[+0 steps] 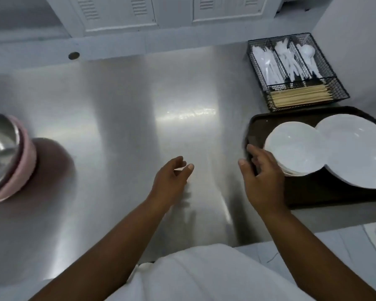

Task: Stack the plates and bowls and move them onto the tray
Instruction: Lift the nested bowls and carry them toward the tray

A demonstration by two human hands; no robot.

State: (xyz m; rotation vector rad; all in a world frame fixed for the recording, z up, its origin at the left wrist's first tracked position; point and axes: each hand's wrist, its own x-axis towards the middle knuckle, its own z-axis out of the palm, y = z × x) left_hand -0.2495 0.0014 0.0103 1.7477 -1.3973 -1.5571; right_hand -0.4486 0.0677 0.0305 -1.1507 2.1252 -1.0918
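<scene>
Bowls [295, 148] sit stacked on the dark tray [302, 192] at the counter's [117, 105] right, touching the wider plates [360, 151] beside them. Right hand [263, 179] hovers at the tray's left rim near the bowls, fingers spread, holding nothing. Left hand [172, 177] hangs over bare counter, loosely curled, empty.

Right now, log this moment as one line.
stage: crockery on tray | bowl stack beside large bowl | left hand empty | right hand empty, by stack
</scene>
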